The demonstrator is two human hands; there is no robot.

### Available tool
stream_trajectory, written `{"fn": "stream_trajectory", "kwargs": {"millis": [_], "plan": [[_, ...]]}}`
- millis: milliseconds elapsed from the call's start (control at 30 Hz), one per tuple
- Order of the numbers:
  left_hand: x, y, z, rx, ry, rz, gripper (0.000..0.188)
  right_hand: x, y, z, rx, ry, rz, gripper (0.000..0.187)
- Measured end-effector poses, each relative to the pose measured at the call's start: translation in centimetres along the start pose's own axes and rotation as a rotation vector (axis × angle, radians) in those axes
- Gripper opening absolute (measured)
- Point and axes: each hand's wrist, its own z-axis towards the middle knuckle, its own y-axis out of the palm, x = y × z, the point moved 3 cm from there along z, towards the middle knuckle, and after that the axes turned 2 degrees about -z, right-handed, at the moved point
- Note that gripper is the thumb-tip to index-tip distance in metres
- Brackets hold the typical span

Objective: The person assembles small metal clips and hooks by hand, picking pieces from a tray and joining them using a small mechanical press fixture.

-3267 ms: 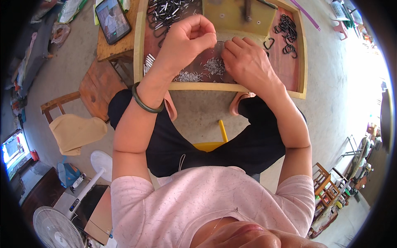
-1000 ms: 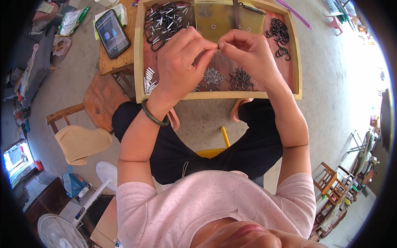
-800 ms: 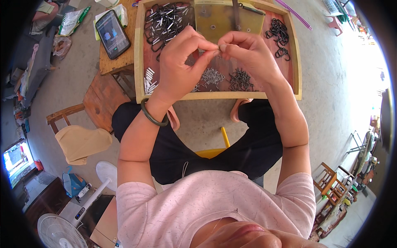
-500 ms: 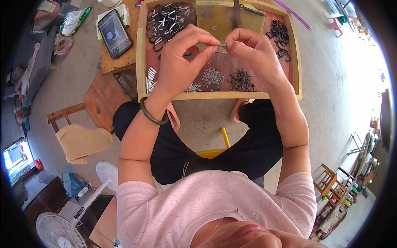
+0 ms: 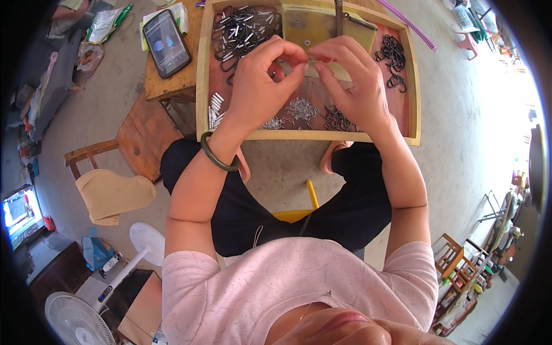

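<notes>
Over a shallow wooden tray (image 5: 276,135) my two hands meet at the fingertips. My left hand (image 5: 267,80), with a dark bangle at the wrist, pinches a tiny silvery piece (image 5: 310,59) between thumb and forefinger; its exact kind is too small to tell. Close to that piece, my right hand (image 5: 356,80) has its thumb and forefinger apart. Below the hands lie a heap of small silvery pins (image 5: 302,109) and a heap of darker small pins (image 5: 336,119), partly covered by my right hand. Short silver tubes (image 5: 215,109) lie in the tray's left corner.
Black hooks with silver bars (image 5: 244,29) fill the tray's far left; plain black hooks (image 5: 391,54) lie at its right. A yellowish plate (image 5: 299,26) with a dark lever (image 5: 338,17) is at the back. A phone (image 5: 167,43) rests on the wooden table left.
My right thumb and forefinger have parted from the small piece, which stays at my left fingertips. The tray appears slightly further right and lower in view.
</notes>
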Motion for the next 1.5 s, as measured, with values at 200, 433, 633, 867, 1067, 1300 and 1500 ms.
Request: {"fn": "stream_trajectory", "kwargs": {"millis": [200, 433, 633, 867, 1067, 1300, 1500], "plan": [[-0.1, 0.2, -0.2, -0.006, -0.01, -0.096, 0.014, -0.3, 0.3, 0.0, 0.02, -0.008, -0.015, 0.01], [-1.6, -1.6, 1.6, 0.092, -0.142, -0.056, 0.027, 1.6, 0.6, 4.2, -0.151, 0.293, -0.099, 0.014], [-2.0, -3.7, 2.7, 0.31, -0.051, -0.128, 0.023, 1.9, 1.0, 8.3, -0.363, 0.367, -0.288, 0.013], [-1.7, -4.4, 2.4, 0.293, -0.054, -0.169, 0.022, 1.1, 1.5, 10.9, -0.414, 0.404, -0.353, 0.021], [-2.4, -4.8, 2.7, 0.283, -0.095, -0.24, 0.021, 1.1, 1.9, 11.9, -0.524, 0.336, -0.368, 0.02], [-3.1, -5.1, 2.6, 0.266, -0.073, -0.267, 0.019, -0.9, 1.3, 12.5, -0.613, 0.279, -0.536, 0.016], [-0.4, -4.4, 2.7, 0.259, -0.133, -0.276, 0.021, 2.1, 1.7, 12.2, -0.601, 0.37, -0.52, 0.013]]}}
